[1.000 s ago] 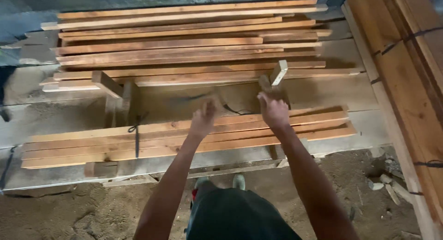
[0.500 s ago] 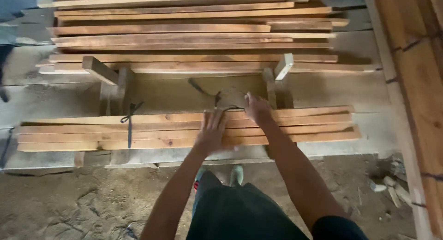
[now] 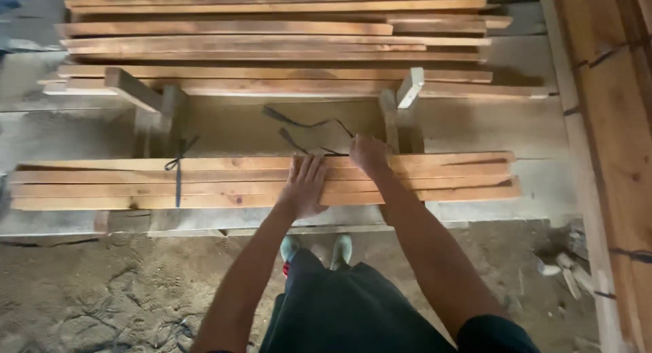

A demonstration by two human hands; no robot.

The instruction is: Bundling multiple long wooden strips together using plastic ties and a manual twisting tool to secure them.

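Note:
A bundle of long wooden slats (image 3: 170,183) lies across the near edge of a low platform, tied at its left with a dark strap (image 3: 178,173). My left hand (image 3: 303,185) rests flat on top of the bundle near its middle, fingers spread. My right hand (image 3: 368,154) is just to the right, at the bundle's far edge, fingers curled down over it beside a loose dark strap (image 3: 305,137). Whether it grips the strap or the wood, I cannot tell.
A larger stack of slats (image 3: 272,47) lies beyond on two wooden cross supports (image 3: 139,91) (image 3: 407,88). Strapped planks (image 3: 611,122) run along the right side. The dirt floor (image 3: 102,285) and my shoes (image 3: 316,248) are below.
Both hands have come down from above the gap between the stacks onto the near bundle. The camera has tilted downward and closer.

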